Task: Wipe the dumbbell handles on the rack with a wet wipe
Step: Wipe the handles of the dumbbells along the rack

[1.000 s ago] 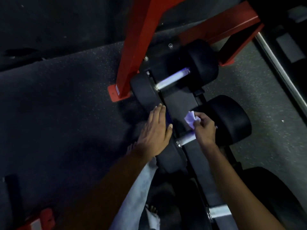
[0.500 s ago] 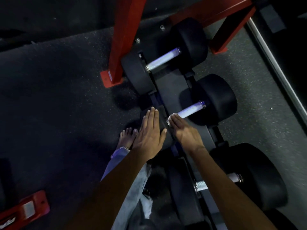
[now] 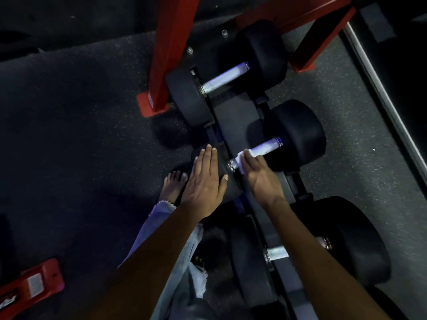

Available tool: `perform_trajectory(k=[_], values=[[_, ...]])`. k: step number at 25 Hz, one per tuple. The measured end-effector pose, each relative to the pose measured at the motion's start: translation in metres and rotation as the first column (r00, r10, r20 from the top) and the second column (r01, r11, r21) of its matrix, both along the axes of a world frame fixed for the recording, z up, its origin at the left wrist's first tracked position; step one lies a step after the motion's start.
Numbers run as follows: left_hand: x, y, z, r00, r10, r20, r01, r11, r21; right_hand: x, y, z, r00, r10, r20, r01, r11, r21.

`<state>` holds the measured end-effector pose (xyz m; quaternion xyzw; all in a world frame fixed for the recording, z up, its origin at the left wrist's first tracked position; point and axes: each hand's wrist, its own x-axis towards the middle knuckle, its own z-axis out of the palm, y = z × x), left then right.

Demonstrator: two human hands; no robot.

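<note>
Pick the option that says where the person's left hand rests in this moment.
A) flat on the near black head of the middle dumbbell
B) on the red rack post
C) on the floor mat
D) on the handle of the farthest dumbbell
A: the left hand lies with straight fingers on the near head of the middle dumbbell, while the right hand presses the wet wipe onto its handle.

The dumbbell heads [image 3: 298, 132] are matte black, their handles [image 3: 265, 147] silvery with a bluish sheen. The wipe [image 3: 240, 159] is white. The rack frame [image 3: 171, 54] is bright red, its tray [image 3: 233, 114] black. The floor [image 3: 80, 112] is dark speckled rubber. The trouser leg [image 3: 161, 227] is pale blue denim.
</note>
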<state>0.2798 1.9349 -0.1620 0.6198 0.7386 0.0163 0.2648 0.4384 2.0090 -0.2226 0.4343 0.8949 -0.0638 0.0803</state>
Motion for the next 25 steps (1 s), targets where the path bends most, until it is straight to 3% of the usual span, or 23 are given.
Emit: perform_trajectory(k=[5, 7, 11, 18, 22, 25], values=[[0.0, 0.0, 0.001, 1.0, -0.014, 0.008, 0.014, 1.0, -0.017, -0.015, -0.003, 0.003, 0.99, 0.116, 0.083, -0.118, 0.993, 0.014], [-0.002, 0.0, 0.001, 1.0, -0.018, 0.006, 0.018, 1.0, -0.018, -0.019, 0.007, 0.011, 0.973, 0.155, 0.173, -0.171, 0.982, 0.085], [-0.002, 0.002, 0.005, 1.0, -0.024, -0.003, 0.023, 0.999, -0.039, -0.024, 0.025, 0.02, 0.928, 0.193, 0.318, -0.222, 0.973, 0.057], [-0.005, 0.004, 0.002, 0.999, -0.037, 0.005, 0.038, 0.999, -0.036, -0.013, 0.071, 0.033, 0.912, -0.035, 0.41, -0.001, 0.996, 0.087], [-0.006, 0.004, -0.002, 0.998, -0.059, 0.001, 0.059, 0.998, -0.019, -0.018, 0.06, 0.032, 0.946, -0.104, 0.309, 0.11, 0.994, -0.001], [-0.006, 0.004, -0.006, 0.999, -0.05, 0.009, 0.051, 0.999, -0.02, -0.028, 0.035, 0.022, 0.981, 0.058, 0.184, -0.044, 0.996, -0.08]])
